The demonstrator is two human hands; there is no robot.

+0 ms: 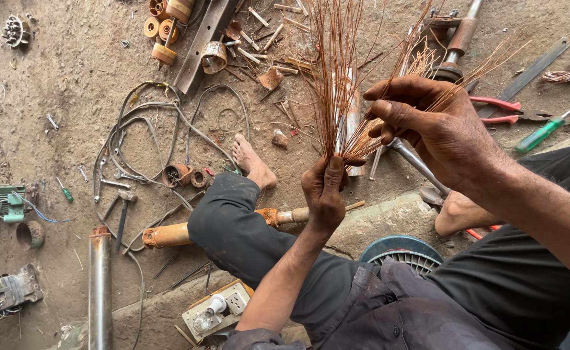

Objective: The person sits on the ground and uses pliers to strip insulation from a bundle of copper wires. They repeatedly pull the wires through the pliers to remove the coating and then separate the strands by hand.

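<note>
My left hand (325,191) grips the bottom of a bundle of thin copper wires (334,78) that fans upward in the middle of the view. My right hand (427,129) sits just to the right of the bundle, its fingers curled around some of the strands and pulling them sideways. Both hands are raised above my knees. My legs in dark trousers and my bare feet (252,162) rest on the dirt ground below.
Red-handled pliers (502,110) and a green screwdriver (547,129) lie at the right. A hammer (124,217), grey cables (149,129), rusty motor parts (168,32), a metal pipe (100,291), a switch box (217,311) and a round fan-like part (405,253) surround me.
</note>
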